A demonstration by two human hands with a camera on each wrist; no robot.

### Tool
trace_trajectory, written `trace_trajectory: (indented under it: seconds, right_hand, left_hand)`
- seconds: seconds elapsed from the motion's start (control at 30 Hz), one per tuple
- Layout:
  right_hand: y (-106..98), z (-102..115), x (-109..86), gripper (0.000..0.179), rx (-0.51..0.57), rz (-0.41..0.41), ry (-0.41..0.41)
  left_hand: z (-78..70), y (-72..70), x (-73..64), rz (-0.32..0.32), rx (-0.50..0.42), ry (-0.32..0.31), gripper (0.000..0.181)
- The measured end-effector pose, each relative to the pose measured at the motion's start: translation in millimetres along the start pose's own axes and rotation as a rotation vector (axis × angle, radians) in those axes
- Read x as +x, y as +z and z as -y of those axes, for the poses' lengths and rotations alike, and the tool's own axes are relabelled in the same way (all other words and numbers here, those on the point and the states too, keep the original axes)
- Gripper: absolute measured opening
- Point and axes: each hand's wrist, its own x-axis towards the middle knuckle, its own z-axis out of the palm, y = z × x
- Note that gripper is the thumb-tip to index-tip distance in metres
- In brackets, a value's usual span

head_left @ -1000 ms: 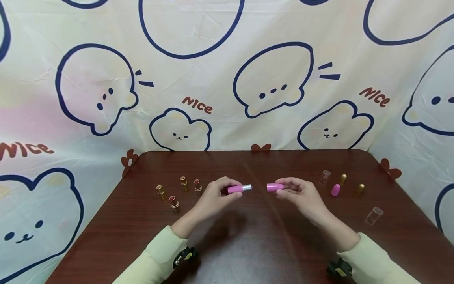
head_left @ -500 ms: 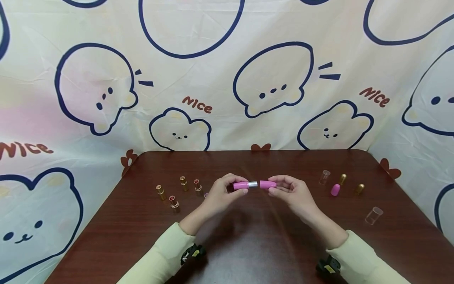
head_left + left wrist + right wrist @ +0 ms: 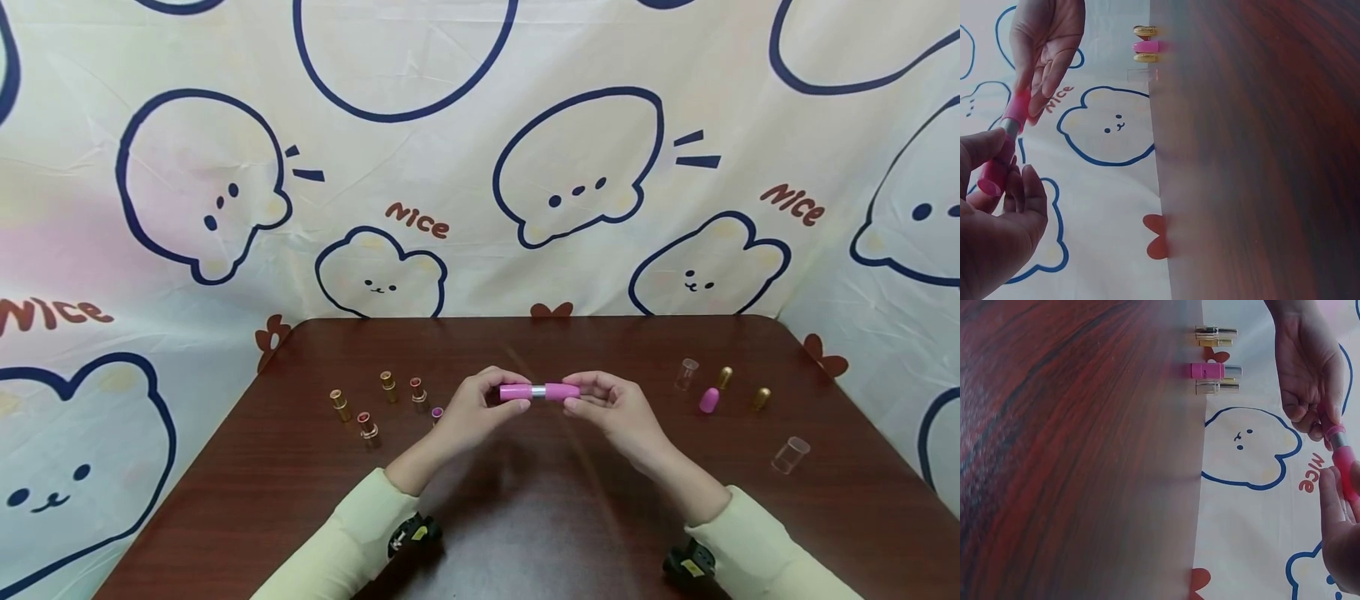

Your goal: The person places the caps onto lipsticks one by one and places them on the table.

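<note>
In the head view, my left hand (image 3: 467,418) pinches a pink lipstick tube (image 3: 514,392) between thumb and fingers, above the table. My right hand (image 3: 624,417) grips its pink cap (image 3: 562,391) from the other side. Tube and cap lie in one level line, with the cap partly over the silver collar (image 3: 537,392); a short silver band shows between them. The left wrist view shows the round end of the tube (image 3: 991,181) under my left thumb. From the right wrist, the cap (image 3: 1344,461) shows beside my right fingers, partly cut off by the frame edge.
Several uncapped lipsticks (image 3: 367,429) stand at the left of the brown table (image 3: 555,517), one purple-tipped lipstick (image 3: 437,413) close behind my left hand. On the right are a pink cap (image 3: 709,401), gold caps (image 3: 761,399) and clear caps (image 3: 791,456). A printed cloth (image 3: 480,167) hangs behind.
My hands have come together: the left has moved right with the tube, the right has moved left with the cap. The gap has closed, and the cap covers part of the silver collar.
</note>
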Motion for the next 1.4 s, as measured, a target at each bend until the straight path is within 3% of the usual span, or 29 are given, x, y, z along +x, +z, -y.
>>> trace_trajectory:
  seconds: [0.27, 0.4, 0.5, 0.77, 1.13, 1.4]
  right_hand:
    - [4, 0, 1.3, 0.037, 0.037, 0.02, -0.001]
    - [6, -1, 0.6, 0.036, 0.051, 0.031, -0.009]
    - [7, -1, 0.2, 0.035, 0.062, 0.039, -0.013]
    - [8, -2, 0.3, 0.034, 0.07, 0.038, -0.007]
    - [11, -2, -0.8, 0.03, 0.061, 0.021, 0.012]
    - [14, -4, -1.6, 0.028, 0.056, 0.009, 0.012]
  left_hand:
    - [-33.7, -2.7, -9.4, 0.041, -0.024, 0.016, 0.022]
    - [-36.5, -2.0, -10.1, 0.052, -0.035, 0.021, 0.022]
    - [-34.8, -1.0, -9.4, 0.062, -0.042, 0.012, 0.022]
    - [-0.2, 6.2, 1.3, 0.052, -0.057, 0.004, 0.026]
    - [4.7, 5.8, -2.1, 0.045, -0.086, 0.021, 0.023]
    - [6.9, 6.8, -3.4, 0.034, -0.108, -0.007, 0.02]
